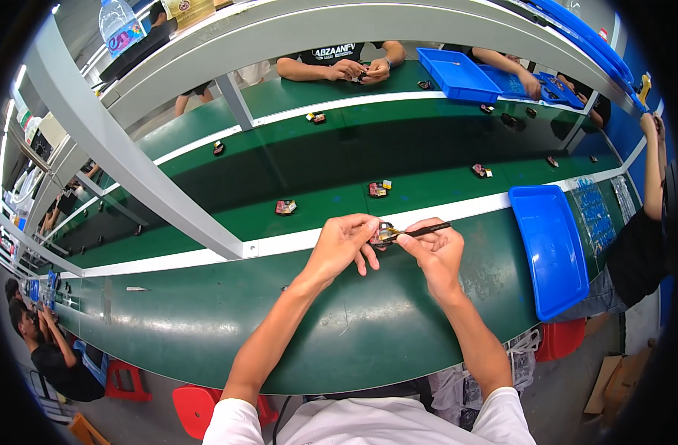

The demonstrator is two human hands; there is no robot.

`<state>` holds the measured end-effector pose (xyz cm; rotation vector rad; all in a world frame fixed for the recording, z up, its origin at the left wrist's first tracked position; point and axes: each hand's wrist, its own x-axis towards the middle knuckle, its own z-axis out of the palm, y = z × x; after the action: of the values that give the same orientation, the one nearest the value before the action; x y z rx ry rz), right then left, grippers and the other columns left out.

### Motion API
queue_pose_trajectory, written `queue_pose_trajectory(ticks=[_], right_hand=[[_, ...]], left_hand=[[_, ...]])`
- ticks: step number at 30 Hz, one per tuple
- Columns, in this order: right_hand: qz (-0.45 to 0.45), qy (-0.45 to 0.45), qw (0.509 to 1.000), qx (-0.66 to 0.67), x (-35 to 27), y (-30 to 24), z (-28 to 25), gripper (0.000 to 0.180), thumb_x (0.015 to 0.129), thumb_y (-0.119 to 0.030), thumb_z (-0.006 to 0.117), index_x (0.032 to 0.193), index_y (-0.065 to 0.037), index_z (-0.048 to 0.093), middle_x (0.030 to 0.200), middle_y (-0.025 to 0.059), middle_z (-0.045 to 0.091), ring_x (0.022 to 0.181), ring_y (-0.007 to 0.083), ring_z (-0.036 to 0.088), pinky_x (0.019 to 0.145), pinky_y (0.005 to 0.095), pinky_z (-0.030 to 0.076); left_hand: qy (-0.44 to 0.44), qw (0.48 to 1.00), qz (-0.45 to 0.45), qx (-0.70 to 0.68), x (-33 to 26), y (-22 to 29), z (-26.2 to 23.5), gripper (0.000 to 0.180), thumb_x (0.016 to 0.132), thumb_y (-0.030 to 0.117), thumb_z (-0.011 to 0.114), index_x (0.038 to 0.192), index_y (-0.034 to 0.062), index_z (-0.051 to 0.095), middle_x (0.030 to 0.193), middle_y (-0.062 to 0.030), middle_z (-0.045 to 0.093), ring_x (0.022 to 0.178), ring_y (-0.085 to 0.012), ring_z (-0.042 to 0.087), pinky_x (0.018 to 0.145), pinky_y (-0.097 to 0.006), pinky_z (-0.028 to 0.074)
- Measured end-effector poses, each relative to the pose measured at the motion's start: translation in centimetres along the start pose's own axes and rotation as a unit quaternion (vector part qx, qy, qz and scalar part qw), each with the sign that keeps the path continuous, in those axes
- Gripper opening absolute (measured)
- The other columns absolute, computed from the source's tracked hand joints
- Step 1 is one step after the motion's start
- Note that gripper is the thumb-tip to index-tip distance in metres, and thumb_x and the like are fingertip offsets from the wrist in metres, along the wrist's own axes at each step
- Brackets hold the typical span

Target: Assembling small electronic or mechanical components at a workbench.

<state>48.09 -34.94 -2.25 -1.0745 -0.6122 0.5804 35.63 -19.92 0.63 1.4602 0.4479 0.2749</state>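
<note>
My left hand [348, 248] pinches a small dark electronic assembly [383, 231] between thumb and fingers, above the near green worktop. A slim black tool, which looks like a pair of tweezers [432, 228], is gripped in my right hand [437, 256]. Its tip meets the assembly, where a small yellowish part shows. The fingers partly cover the assembly, so its details are hidden. Beyond my hands, similar small assemblies with red and yellow parts lie on the green conveyor belt, one [285, 207] to the left and another [380, 188] straight ahead.
A blue tray [550, 252] sits at the right end of the worktop [339, 326]. A white rail [294, 243] separates worktop and belt; a grey post [153, 163] slants up at left. Across the belt, co-workers handle parts near another blue tray [458, 78]. Red stools stand below.
</note>
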Motion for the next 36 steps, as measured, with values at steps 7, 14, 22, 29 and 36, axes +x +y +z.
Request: queue_pose_trajectory(ticks=[7, 14, 22, 29, 36], right_hand=[[-0.094, 0.005, 0.995, -0.038, 0.0, 1.3, 0.0, 0.015, 0.085, 0.008, 0.075, 0.094, 0.004, 0.065, 0.084, 0.0070, 0.071, 0.060, -0.0003, 0.053, 0.050, 0.0156, 0.037], [-0.118, 0.003, 0.990, -0.075, -0.1, 1.2, 0.0, 0.014, 0.083, 0.006, 0.077, 0.092, 0.003, 0.067, 0.081, 0.0042, 0.071, 0.055, -0.0025, 0.048, 0.049, 0.0150, 0.034], [-0.113, 0.005, 0.990, -0.080, -0.1, 1.1, 0.0, 0.014, 0.083, 0.005, 0.078, 0.091, 0.003, 0.067, 0.078, 0.0026, 0.069, 0.055, -0.0023, 0.047, 0.049, 0.0150, 0.034], [-0.118, 0.009, 0.990, -0.076, -0.1, 1.2, 0.1, 0.014, 0.083, 0.005, 0.078, 0.091, 0.003, 0.067, 0.077, 0.0020, 0.068, 0.055, -0.0022, 0.047, 0.049, 0.0151, 0.034], [-0.116, 0.009, 0.990, -0.077, -0.2, 1.4, 0.1, 0.014, 0.083, 0.006, 0.078, 0.091, 0.003, 0.067, 0.078, 0.0021, 0.068, 0.056, -0.0023, 0.048, 0.049, 0.0151, 0.034]], left_hand=[[-0.001, 1.000, 0.001, -0.004, -0.2, 0.4, -0.1, 0.033, 0.105, 0.022, 0.055, 0.116, -0.0068, 0.066, 0.089, -0.0140, 0.069, 0.058, -0.0167, 0.068, 0.042, -0.024, 0.050], [-0.009, 1.000, -0.004, 0.001, -0.3, 0.6, -0.1, 0.035, 0.105, 0.024, 0.054, 0.116, -0.0081, 0.066, 0.089, -0.0138, 0.070, 0.058, -0.0146, 0.067, 0.042, -0.024, 0.050], [-0.023, 1.000, -0.001, 0.001, -0.3, 0.6, -0.4, 0.034, 0.103, 0.021, 0.058, 0.120, -0.0083, 0.064, 0.090, -0.0152, 0.070, 0.059, -0.0153, 0.067, 0.042, -0.023, 0.050], [-0.020, 1.000, 0.008, 0.002, -0.3, 0.6, -0.5, 0.034, 0.103, 0.020, 0.059, 0.121, -0.0081, 0.064, 0.091, -0.0149, 0.071, 0.058, -0.0149, 0.067, 0.042, -0.023, 0.050], [-0.022, 1.000, 0.010, 0.000, -0.3, 0.6, -0.6, 0.034, 0.103, 0.020, 0.059, 0.121, -0.0081, 0.063, 0.091, -0.0148, 0.071, 0.058, -0.0150, 0.067, 0.042, -0.023, 0.050]])
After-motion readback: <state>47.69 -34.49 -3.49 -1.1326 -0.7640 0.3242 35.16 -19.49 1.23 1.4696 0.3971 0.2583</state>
